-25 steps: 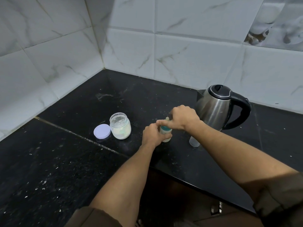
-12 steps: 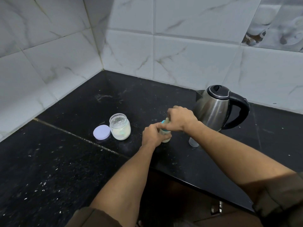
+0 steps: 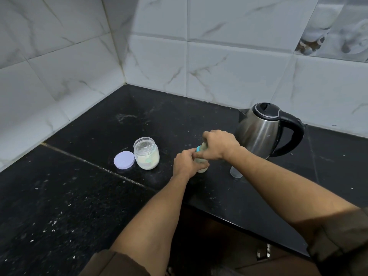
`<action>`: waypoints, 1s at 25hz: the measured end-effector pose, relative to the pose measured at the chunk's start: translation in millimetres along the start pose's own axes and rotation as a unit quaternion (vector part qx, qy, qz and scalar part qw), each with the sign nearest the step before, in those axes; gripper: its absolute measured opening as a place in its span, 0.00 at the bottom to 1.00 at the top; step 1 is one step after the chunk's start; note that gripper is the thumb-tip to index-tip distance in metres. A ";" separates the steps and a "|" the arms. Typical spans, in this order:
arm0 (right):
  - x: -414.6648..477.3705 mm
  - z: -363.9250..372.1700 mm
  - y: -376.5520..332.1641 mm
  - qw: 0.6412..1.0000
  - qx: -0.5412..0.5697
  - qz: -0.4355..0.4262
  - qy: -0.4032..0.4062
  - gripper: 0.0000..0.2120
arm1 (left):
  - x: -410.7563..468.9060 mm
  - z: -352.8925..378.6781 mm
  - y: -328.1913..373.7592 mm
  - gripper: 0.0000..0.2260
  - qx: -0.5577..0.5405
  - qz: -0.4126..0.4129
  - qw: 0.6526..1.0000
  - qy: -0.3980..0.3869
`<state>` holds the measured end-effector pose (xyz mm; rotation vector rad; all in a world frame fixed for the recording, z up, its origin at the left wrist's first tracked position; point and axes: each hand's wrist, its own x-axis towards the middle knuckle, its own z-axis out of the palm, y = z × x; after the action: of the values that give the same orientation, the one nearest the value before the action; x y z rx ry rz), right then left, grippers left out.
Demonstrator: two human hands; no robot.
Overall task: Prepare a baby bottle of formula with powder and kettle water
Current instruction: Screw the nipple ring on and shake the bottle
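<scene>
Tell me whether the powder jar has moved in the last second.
No. The jar sits just right of the lid, at the same gap from the kettle as before.

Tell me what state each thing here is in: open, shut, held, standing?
Left hand: grips the baby bottle round its body.
Right hand: grips the bottle's top at the teal collar.
Baby bottle: upright, held by both hands.
Powder jar: open, upright, partly filled.
Purple lid: off, lying flat beside the jar.
Kettle: upright, lid shut, untouched.
Clear cap: off the bottle, standing apart.
</scene>
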<state>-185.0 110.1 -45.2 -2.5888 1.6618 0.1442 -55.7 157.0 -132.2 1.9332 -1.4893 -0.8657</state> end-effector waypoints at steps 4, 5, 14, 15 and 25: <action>0.6 -3.8 -2.1 0.999 0.005 -0.011 -0.038 0.21 | -0.4 -0.3 -0.7 0.24 -0.007 0.002 1.000 -0.006; 1.0 -3.4 -3.2 0.999 0.006 0.003 -0.031 0.20 | -0.7 -0.1 -0.8 0.24 -0.009 0.001 1.000 -0.006; 3.4 2.6 0.7 0.997 0.071 0.007 -0.041 0.20 | 1.2 -0.3 0.5 0.23 -0.004 -0.003 1.000 -0.010; 3.8 4.6 -0.5 0.997 0.064 0.020 -0.031 0.20 | 1.2 -0.2 0.7 0.22 -0.004 -0.005 1.000 -0.011; 6.6 2.3 5.8 0.994 0.079 0.005 -0.072 0.28 | 3.3 -2.9 1.3 0.17 0.021 0.007 1.000 -0.010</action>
<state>-187.6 102.0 -48.2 -2.3956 1.5685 0.1884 -53.6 153.6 -130.0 1.9480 -1.5424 -0.8562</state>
